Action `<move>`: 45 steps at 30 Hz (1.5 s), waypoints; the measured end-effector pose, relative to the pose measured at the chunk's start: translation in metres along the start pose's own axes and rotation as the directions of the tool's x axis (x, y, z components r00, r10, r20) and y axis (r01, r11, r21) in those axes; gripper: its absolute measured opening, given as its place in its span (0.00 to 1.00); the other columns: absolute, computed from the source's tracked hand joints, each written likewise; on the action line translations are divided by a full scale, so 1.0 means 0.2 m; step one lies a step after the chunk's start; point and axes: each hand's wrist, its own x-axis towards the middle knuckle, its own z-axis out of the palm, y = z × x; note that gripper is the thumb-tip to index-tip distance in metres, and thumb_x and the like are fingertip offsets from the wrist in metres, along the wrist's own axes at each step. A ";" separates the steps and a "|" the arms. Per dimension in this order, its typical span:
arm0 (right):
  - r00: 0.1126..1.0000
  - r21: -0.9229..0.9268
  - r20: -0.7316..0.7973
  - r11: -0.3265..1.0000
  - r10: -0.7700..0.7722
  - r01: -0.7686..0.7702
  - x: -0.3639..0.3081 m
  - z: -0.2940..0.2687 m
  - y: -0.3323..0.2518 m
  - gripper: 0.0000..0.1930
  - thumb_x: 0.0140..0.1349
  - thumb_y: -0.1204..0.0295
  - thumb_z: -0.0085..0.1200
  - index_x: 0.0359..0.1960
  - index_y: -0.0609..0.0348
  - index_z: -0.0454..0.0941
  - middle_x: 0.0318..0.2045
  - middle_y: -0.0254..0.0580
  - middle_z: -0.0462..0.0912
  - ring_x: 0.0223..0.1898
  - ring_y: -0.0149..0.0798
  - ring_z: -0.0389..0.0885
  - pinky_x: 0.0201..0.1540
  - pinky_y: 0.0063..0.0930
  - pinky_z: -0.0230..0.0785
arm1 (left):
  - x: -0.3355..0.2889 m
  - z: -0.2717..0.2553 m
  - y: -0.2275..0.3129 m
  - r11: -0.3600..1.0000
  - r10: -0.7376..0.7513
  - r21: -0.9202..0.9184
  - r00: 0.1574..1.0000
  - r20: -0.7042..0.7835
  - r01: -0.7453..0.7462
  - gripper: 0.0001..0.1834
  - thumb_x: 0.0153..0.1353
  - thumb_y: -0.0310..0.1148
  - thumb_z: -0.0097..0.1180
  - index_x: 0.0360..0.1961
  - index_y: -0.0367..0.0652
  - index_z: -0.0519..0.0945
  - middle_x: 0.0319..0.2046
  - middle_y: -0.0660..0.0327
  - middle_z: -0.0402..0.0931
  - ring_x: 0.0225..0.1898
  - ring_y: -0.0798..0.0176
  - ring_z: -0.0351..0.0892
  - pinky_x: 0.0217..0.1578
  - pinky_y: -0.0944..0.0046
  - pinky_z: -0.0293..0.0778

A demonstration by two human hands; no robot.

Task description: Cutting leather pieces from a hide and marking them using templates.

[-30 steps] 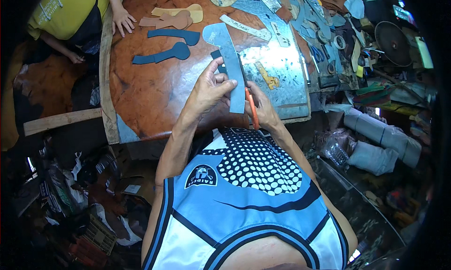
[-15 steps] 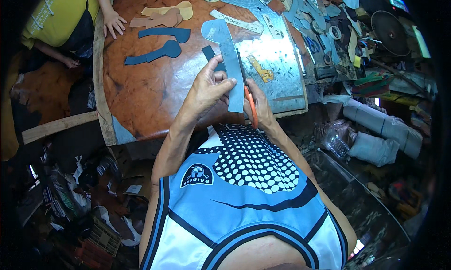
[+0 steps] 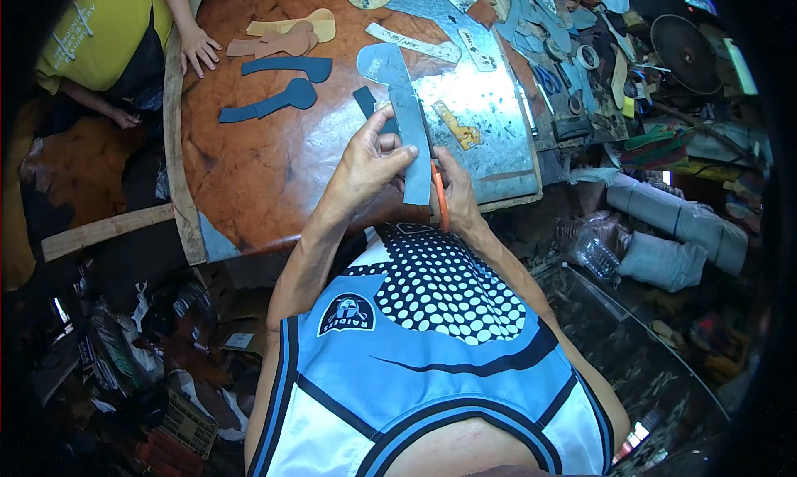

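Observation:
My left hand [image 3: 371,163] pinches a long grey-blue strip [image 3: 404,103] with a rounded, wider far end, thumb on top and fingers beneath. It is held up over the table's near edge. In my right hand [image 3: 455,186] is a pair of scissors [image 3: 439,190] with orange handles, its dark blades lying along the strip's right edge. How far apart the blades stand cannot be made out. Partly behind my left fingers shows a dark piece [image 3: 364,101]. A yellow patterned piece [image 3: 457,126] lies on the metal sheet [image 3: 506,149] just beyond my right hand.
Dark blue cut pieces [image 3: 274,101] and tan ones [image 3: 290,34] lie on the brown table [image 3: 241,161]. Another person's hand [image 3: 198,50] rests at its left edge. Scraps, tape rolls [image 3: 587,57] and blue-handled scissors [image 3: 548,80] crowd the right. Wrapped rolls [image 3: 677,215] stand beyond.
The strip has shifted slightly nearer to me and the orange handles have turned more upright. Both hands keep their grips. The whole view has moved a little.

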 end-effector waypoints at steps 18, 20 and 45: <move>0.997 -0.227 -0.079 0.974 -0.006 -0.012 -0.01 -0.04 -0.07 0.18 0.58 0.78 0.48 0.51 0.65 0.65 0.33 0.57 0.80 0.34 0.49 0.83 0.37 0.36 0.75 | 0.00 0.04 -0.03 0.995 -0.039 0.096 0.996 0.084 0.031 0.32 0.62 0.26 0.55 0.66 0.34 0.58 0.29 0.62 0.79 0.24 0.71 0.80 0.21 0.74 0.75; 0.996 -0.170 -0.084 0.985 0.026 -0.040 -0.02 -0.04 -0.07 0.17 0.58 0.76 0.49 0.50 0.65 0.66 0.33 0.57 0.80 0.35 0.48 0.84 0.38 0.36 0.75 | 0.00 0.04 -0.03 0.995 -0.042 0.100 0.992 0.120 0.030 0.33 0.62 0.26 0.55 0.66 0.35 0.58 0.30 0.61 0.80 0.25 0.71 0.80 0.22 0.73 0.76; 0.994 -0.149 -0.113 0.989 -0.006 -0.011 -0.03 -0.04 0.01 0.23 0.56 0.74 0.58 0.51 0.66 0.64 0.29 0.56 0.81 0.30 0.47 0.85 0.31 0.37 0.76 | -0.01 0.07 -0.09 0.981 -0.119 0.173 0.981 0.153 0.092 0.35 0.61 0.22 0.55 0.68 0.34 0.56 0.29 0.64 0.77 0.27 0.74 0.77 0.26 0.73 0.75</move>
